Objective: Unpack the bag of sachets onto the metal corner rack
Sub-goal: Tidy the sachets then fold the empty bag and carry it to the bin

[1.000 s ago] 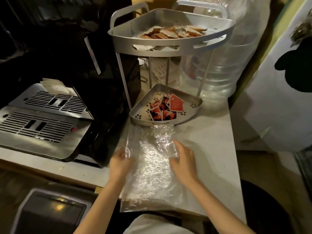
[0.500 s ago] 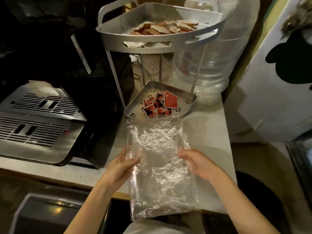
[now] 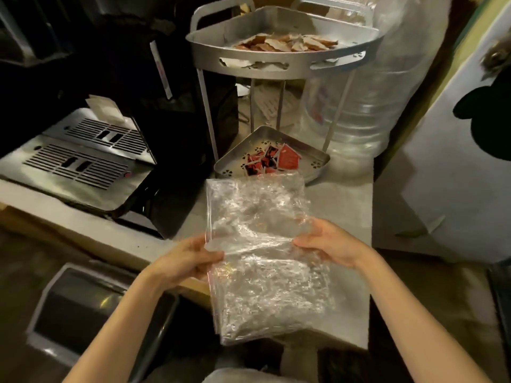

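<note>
Head view shows the left hand (image 3: 188,258) and right hand (image 3: 330,243) pinching the side edges of a clear, seemingly empty plastic bag (image 3: 262,252) above the surface (image 3: 345,200) before the metal corner rack (image 3: 279,60): light, limp, slippery film, best gripped at its edges.

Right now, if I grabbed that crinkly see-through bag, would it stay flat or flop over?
It would probably flop: the clear plastic bag already bends and sags between the left hand and right hand. It looks empty, so likely very light. Its shiny film may slip, so pinch it at the edges.
</note>
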Motion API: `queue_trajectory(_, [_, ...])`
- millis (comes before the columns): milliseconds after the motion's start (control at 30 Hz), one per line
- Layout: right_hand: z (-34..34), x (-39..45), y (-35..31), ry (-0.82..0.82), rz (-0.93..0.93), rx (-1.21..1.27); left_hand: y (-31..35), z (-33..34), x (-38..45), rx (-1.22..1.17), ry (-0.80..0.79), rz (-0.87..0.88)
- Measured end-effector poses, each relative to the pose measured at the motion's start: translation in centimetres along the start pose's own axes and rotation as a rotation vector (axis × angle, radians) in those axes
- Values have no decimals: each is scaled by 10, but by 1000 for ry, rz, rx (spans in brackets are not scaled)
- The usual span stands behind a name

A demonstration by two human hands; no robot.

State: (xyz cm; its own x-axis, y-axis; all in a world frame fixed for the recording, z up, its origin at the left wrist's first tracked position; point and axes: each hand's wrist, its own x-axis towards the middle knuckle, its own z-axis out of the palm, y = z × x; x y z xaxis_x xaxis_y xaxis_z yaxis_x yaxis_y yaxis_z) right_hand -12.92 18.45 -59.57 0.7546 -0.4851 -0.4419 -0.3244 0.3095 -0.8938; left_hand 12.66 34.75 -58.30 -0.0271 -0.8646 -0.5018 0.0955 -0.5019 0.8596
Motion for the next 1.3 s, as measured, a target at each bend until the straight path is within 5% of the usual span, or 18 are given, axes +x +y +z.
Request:
queue_trajectory(133, [-1,-8,0,-18,-105,144,-5,21,-9,-269,16,113])
queue_trajectory(267, [6,-12,-2,-36,-94,130,-14,36,-23,-269,130,177])
queue_trajectory(367, [20,-16,-6,161,-108,138,-23,33,-33,-204,211,173])
queue_trajectory(500, [41,-14,-5,-129,-1,635,-35,28,-56,-219,372,242])
queue_trajectory(600, [58,3,4,-149,36,852,-48,33,-72,-216,664,337])
queue_trajectory(800, [128,16,18,-184,203,390,-104,41,-90,-38,972,504])
queue_trajectory(867, [153,24,25,-63,187,231,-118,31,-100,206,935,545])
queue_trajectory(933, [175,31,31,73,157,153,-125,13,-115,316,721,470])
queue_trajectory(1000, [194,38,33,138,124,104,-130,-10,-134,242,369,327])
queue_trajectory(1067, [216,44,35,122,129,164,-138,-34,-154,-10,208,257])
queue_trajectory(1167, [256,51,40,47,183,172,-153,-70,-169,-311,389,126])
queue_trajectory(1300, [312,62,43,-89,200,-59,-167,-111,-182,-275,350,-35])
